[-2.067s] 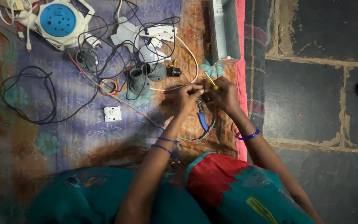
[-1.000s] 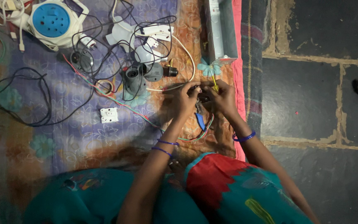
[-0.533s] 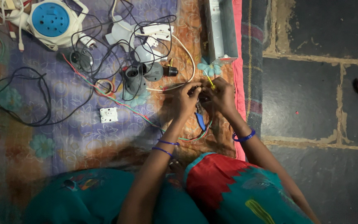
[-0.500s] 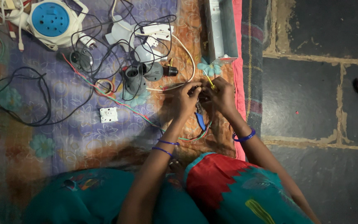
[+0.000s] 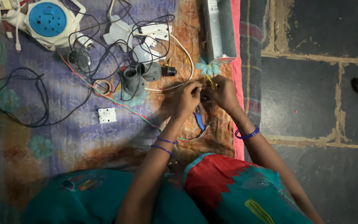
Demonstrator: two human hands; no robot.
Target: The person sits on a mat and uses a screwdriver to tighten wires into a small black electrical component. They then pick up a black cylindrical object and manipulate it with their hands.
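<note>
Purple and orange cloth (image 5: pixel 79 141) covers the floor, and the person sits on it with both hands close together over the orange part. The left hand (image 5: pixel 186 98) and the right hand (image 5: pixel 224 92) each pinch the same small dark part (image 5: pixel 204 98), held up just above the cloth between them. A thin yellow tool (image 5: pixel 209 79) pokes out of the right hand's grip. I cannot tell what the small part is.

What could go wrong? The part is tiny, so I think it could slip and drop into the messy wires (image 5: pixel 104 54) nearby and be hard to find. The yellow tool could slide off and poke a finger. The red and green wire (image 5: pixel 117 101) runs right under the left hand, so a tug might drag other things along.

Now the count, big to small: one cloth, one long grey metal box (image 5: pixel 219 29), one round blue and white cable reel (image 5: pixel 48 20), one grey lamp holder (image 5: pixel 139 74), one white square switch (image 5: pixel 107 115), one blue-handled tool (image 5: pixel 199 121) on the cloth under the hands, one small dark part. Three blue bangles: two on the left wrist, one on the right.
</note>
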